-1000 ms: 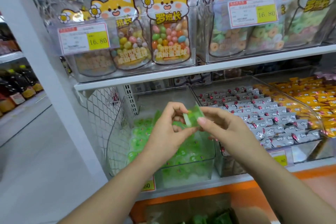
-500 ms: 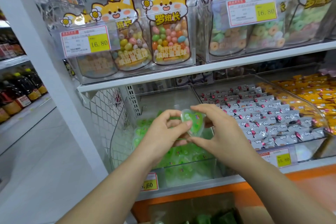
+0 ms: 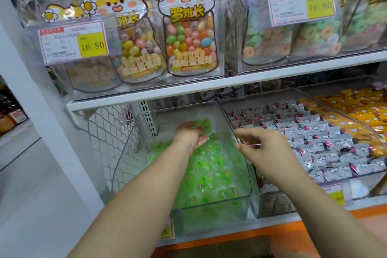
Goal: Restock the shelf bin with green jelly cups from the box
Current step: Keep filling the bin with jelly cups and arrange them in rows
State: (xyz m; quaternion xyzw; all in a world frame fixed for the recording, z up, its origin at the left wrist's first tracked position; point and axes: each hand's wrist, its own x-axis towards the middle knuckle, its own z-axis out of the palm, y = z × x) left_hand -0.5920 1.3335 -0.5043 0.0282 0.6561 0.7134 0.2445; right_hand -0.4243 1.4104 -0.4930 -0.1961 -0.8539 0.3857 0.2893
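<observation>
A white shelf unit fills the view, its upper shelf board (image 3: 230,84) running across the middle and an orange base strip (image 3: 272,230) below. Above the board stand clear cases with bags of coloured candy balls (image 3: 189,42) on the left and bags of ring sweets (image 3: 314,33) on the right; each case bears a price tag (image 3: 73,42) marked 16.80. A wire mesh panel (image 3: 109,132) closes the left side of the lower level.

On that lower level three sloping clear bins stand side by side. The left bin (image 3: 209,205) holds the green jelly cups (image 3: 211,169), which lie in a loose layer from its front wall towards the back. The middle bin holds rows of grey-wrapped sweets (image 3: 314,132), and the right bin holds yellow-wrapped sweets (image 3: 366,111).

Both bare forearms reach up from the lower edge. The right hand (image 3: 266,153) hovers over the wall between the left and middle bins, fingers loosely spread and holding nothing. The left hand (image 3: 188,134) is deep inside the left bin, near its back, fingers curled around one jelly cup (image 3: 202,125), which sits just above the layer; the hand is blurred.
</observation>
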